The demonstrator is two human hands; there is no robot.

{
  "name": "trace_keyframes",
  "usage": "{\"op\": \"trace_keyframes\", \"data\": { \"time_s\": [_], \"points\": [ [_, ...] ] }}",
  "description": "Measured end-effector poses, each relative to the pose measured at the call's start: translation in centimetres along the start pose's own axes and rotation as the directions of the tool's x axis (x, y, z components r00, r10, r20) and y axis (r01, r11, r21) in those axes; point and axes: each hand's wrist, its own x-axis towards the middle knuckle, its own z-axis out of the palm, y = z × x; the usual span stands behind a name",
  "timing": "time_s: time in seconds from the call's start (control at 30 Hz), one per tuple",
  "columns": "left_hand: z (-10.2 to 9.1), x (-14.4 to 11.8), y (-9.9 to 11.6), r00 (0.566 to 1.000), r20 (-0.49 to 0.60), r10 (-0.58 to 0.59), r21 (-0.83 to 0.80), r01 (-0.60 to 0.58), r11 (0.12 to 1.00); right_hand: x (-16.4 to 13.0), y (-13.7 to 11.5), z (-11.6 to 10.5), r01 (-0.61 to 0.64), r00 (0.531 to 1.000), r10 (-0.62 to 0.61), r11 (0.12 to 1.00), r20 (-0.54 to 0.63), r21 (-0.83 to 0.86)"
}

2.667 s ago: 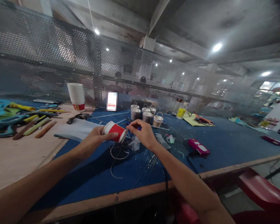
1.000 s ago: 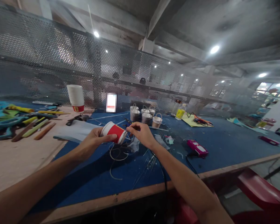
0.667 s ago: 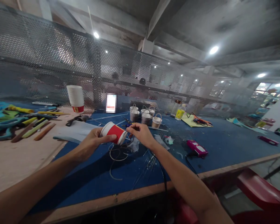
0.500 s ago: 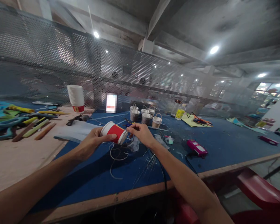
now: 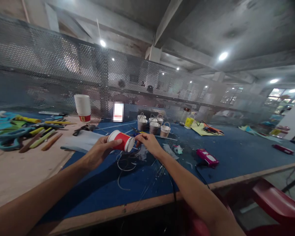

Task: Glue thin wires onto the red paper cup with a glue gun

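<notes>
My left hand (image 5: 100,149) is wrapped round a red and white paper cup (image 5: 121,141), which lies tilted on its side in the air above the blue table surface (image 5: 93,190). At the cup's right end is my right hand (image 5: 147,142), its thumb and fingertips pinched together close to the rim. What they pinch is too small to make out. Below the cup, curled strips (image 5: 124,167) lie on the table. Several small buckets (image 5: 154,126) with arched handles stand just behind the right hand.
Stacked paper cups (image 5: 83,106) stand at the back left, near scissors (image 5: 11,139) and pens. Perforated metal sheeting (image 5: 88,72) rises behind the table. A magenta box (image 5: 207,157) and glass bottles (image 5: 189,119) are on the right. A red chair (image 5: 277,200) stands at the front right.
The view has shifted slightly, so the scene sits a little lower. The cup has turned a little, showing more of its right end. Both hands keep nearly the same pose.
</notes>
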Motion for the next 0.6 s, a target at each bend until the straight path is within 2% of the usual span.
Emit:
{"op": "trace_keyframes", "data": {
  "time_s": [0.27, 0.5, 0.6],
  "points": [
    [-0.1, 0.2, 0.0, 0.992, -0.129, -0.006, 0.015, 0.008, 1.000, 0.1, 0.1, -0.1, 0.017, 0.999, -0.025, 0.983, 0.039, 0.182],
    [-0.6, 0.4, -0.3, 0.993, -0.116, 0.002, 0.033, 0.002, 0.999, -0.2, -0.8, 0.1, 0.022, 0.999, -0.027, 0.995, 0.043, 0.097],
    [-0.8, 0.5, -0.3, 0.994, -0.111, -0.001, 0.034, 0.005, 0.999, -0.2, -1.0, 0.1, 0.044, 0.999, -0.046, 0.992, 0.013, 0.119]
  ]
}}
